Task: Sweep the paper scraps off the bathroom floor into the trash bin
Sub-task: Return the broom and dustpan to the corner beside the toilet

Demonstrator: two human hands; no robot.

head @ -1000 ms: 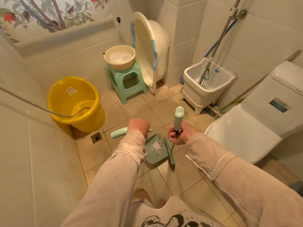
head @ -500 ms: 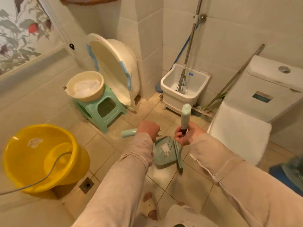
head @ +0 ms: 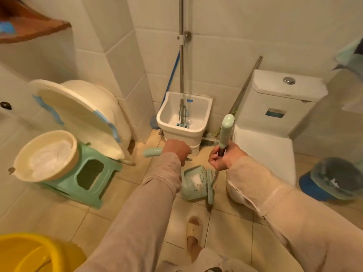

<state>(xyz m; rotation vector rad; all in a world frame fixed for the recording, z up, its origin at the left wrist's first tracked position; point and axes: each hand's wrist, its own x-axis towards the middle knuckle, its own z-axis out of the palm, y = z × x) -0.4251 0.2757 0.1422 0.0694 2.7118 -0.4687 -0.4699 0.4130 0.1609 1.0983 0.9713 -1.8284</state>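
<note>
My left hand [head: 176, 151] is closed around the mint-green dustpan handle [head: 152, 152]. The dustpan [head: 193, 183] rests on the tiled floor below it, with white paper scraps [head: 195, 178] lying inside. My right hand [head: 224, 158] grips the mint-green broom handle [head: 225, 132], held nearly upright. The broom head [head: 210, 190] stands against the right edge of the dustpan. A blue trash bin [head: 332, 178] with a clear liner sits at the right, beyond the toilet, with some scraps inside.
A white toilet [head: 275, 114] stands right of the broom. A white mop sink [head: 184, 116] with a mop pole sits ahead. At left are a green stool [head: 88, 173] carrying a cream basin [head: 47, 156], a leaning tub [head: 82, 112], and a yellow bucket [head: 29, 252]. My slippered foot [head: 194, 232] is below.
The view has swung to the right, bringing the blue trash bin into sight and pushing the yellow bucket to the lower left. Both hands keep the same grips on dustpan and broom.
</note>
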